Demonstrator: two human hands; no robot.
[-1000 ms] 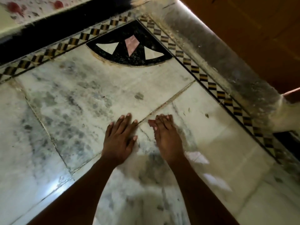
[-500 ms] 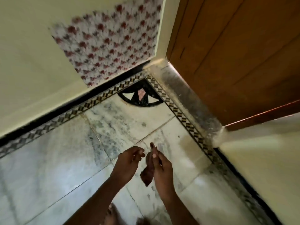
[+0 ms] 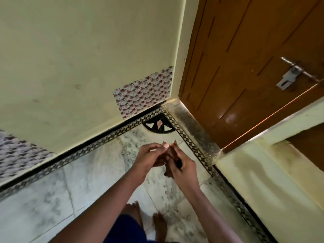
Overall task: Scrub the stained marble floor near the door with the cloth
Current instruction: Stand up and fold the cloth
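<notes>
The stained white marble floor (image 3: 98, 174) shows grey blotches up to the brown wooden door (image 3: 236, 67). My left hand (image 3: 150, 156) and my right hand (image 3: 184, 166) are held together in the air above the floor, fingers curled. Between them sits a small dark cloth (image 3: 178, 162), mostly hidden by the fingers, and both hands seem to grip it. A dark bit of it shows below my right palm.
A grimy stone threshold (image 3: 194, 128) runs under the door, edged by a chequered border strip (image 3: 185, 137). A black fan-shaped inlay (image 3: 154, 128) fills the corner. A metal latch (image 3: 291, 74) is on the door. My bare feet (image 3: 135, 213) stand on the marble.
The hands have left the floor, where they lay flat a second ago, and now hold the cloth up together. The view has risen and pulled back from the floor.
</notes>
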